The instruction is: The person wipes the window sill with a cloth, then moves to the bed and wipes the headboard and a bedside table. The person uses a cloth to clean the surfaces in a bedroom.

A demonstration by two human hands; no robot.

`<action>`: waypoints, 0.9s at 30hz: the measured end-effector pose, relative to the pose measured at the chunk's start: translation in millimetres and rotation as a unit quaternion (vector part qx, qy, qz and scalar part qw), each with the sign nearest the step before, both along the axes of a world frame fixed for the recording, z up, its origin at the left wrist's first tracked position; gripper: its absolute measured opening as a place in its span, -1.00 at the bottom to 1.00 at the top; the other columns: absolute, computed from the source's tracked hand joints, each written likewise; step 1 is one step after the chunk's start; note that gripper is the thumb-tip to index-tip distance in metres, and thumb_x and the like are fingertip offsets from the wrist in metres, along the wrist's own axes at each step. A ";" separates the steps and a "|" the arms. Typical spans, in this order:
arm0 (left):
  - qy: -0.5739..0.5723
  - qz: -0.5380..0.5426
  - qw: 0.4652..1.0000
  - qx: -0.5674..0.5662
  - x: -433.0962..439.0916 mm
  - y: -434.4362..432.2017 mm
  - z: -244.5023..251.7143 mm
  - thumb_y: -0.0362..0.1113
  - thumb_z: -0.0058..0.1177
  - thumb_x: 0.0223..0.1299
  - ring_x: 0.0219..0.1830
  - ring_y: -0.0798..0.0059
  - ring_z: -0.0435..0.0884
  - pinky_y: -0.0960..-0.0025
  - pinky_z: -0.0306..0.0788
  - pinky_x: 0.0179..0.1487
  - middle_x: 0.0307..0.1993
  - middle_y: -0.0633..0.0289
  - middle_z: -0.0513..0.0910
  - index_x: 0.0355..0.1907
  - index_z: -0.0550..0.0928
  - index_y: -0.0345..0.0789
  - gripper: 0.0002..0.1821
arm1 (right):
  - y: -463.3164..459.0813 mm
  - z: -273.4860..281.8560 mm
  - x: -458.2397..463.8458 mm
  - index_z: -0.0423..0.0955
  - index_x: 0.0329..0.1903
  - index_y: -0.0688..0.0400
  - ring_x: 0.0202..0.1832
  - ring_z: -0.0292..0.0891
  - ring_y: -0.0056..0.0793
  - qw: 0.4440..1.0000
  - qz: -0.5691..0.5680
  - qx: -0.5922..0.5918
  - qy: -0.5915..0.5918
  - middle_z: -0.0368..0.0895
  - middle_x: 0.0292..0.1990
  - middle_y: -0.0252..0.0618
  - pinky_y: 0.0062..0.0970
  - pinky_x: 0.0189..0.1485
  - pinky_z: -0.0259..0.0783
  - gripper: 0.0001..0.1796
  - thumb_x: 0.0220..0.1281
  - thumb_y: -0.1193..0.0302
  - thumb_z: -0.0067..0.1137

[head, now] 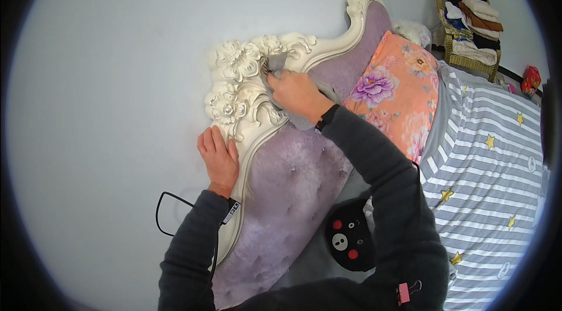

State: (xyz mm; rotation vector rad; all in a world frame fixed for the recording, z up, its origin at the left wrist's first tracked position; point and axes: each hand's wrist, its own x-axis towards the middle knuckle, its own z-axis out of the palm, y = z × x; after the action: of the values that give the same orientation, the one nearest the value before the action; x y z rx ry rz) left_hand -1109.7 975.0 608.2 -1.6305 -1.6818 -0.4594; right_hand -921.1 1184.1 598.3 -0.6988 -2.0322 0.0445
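Note:
A cream headboard frame (340, 45) with carved flowers and scrolls surrounds purple tufted upholstery (290, 179). My right hand (300, 93) grips a grey cloth (303, 122) against the carving, right of the large flowers; a corner of the cloth sticks up beyond the fingers and part hangs below the wrist. Some dark bristle-like strands show at the fingertips, too small to name. My left hand (218, 157) rests on the frame's outer edge below the lower flower, fingers extended and holding nothing. Both forearms wear dark sleeves, with a black strap at each wrist.
An orange floral pillow (399, 91) leans against the headboard's right part. Beyond it lies grey-and-white striped bedding (487, 157). A black bear-face cushion (349, 241) sits under my right arm. A wicker chair (472, 65) holds folded clothes and a black bag. A pale wall (109, 91) borders the frame.

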 end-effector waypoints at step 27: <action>0.014 -0.006 1.000 -0.010 -4.2 0.9 2.5 -0.37 0.09 0.21 0.26 -0.19 0.20 -0.07 0.13 0.35 0.23 -0.16 0.30 0.29 0.30 -0.52 -0.40 | 5.0 14.5 22.1 0.49 0.24 -0.15 -0.19 0.61 0.02 0.988 0.018 -0.137 0.075 0.65 -0.18 -0.03 -0.11 -0.19 0.53 -0.49 0.22 0.41 -0.07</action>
State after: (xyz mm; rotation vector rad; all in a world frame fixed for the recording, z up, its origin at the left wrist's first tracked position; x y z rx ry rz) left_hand -1114.0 975.9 610.7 -1.6550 -1.6609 -0.4243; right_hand -898.9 1189.1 612.7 -0.8021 -1.9115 0.3925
